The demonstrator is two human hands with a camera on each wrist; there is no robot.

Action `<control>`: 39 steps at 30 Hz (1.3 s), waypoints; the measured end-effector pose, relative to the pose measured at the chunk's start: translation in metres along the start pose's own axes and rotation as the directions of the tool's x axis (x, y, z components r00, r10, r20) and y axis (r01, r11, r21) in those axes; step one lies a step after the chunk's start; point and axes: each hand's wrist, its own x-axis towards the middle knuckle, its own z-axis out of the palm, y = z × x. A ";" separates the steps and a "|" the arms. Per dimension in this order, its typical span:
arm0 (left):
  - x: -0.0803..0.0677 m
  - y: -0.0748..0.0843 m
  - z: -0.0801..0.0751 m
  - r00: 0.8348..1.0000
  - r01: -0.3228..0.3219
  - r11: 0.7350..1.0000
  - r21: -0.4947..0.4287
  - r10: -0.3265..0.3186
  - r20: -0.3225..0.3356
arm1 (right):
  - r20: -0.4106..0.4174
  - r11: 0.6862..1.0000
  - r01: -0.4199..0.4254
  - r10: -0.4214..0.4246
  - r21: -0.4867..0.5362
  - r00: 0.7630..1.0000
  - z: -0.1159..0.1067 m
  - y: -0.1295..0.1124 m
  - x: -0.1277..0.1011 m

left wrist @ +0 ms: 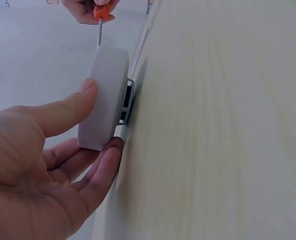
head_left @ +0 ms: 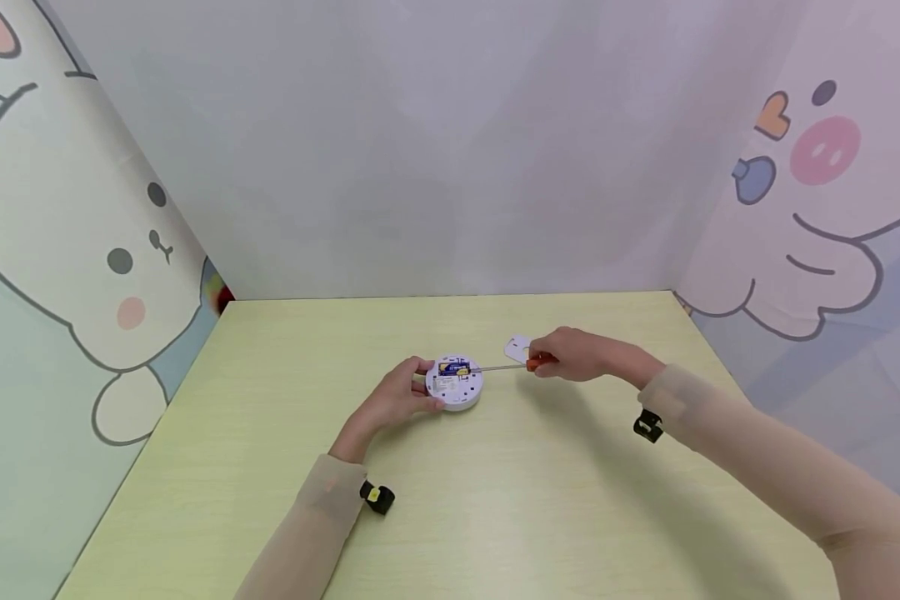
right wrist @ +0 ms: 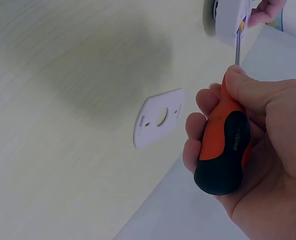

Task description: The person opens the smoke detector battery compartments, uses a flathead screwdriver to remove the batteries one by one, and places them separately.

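**Hands on the round white box**

The left hand (head_left: 393,398) curls its thumb and fingers round the round white plastic box (head_left: 454,382) on the pale yellow wooden table (head_left: 495,500). The right hand (head_left: 573,353) grips an orange-and-black screwdriver (right wrist: 223,145), its tip touching the box. A flat white plate (right wrist: 158,118) lies nearby.

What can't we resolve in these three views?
- Screwdriver tip: head view too small; left wrist view, hidden behind the round device; right wrist view, blurred at the top edge.
- Device label text: too small in the head view.
- Right hand: cut off by the top edge in the left wrist view.
- Mounting plate: partly behind the right hand in the head view.
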 end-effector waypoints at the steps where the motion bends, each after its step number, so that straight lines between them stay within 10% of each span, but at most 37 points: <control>1: 0.000 0.000 0.000 1.000 0.000 1.000 0.000 0.000 0.000 | -0.003 1.000 0.012 -0.012 0.005 1.000 0.002 0.001 0.000; 39: 0.000 0.001 0.000 1.000 0.009 1.000 0.004 -0.009 0.004 | -0.062 0.979 0.132 -0.124 0.153 0.990 0.055 0.033 0.004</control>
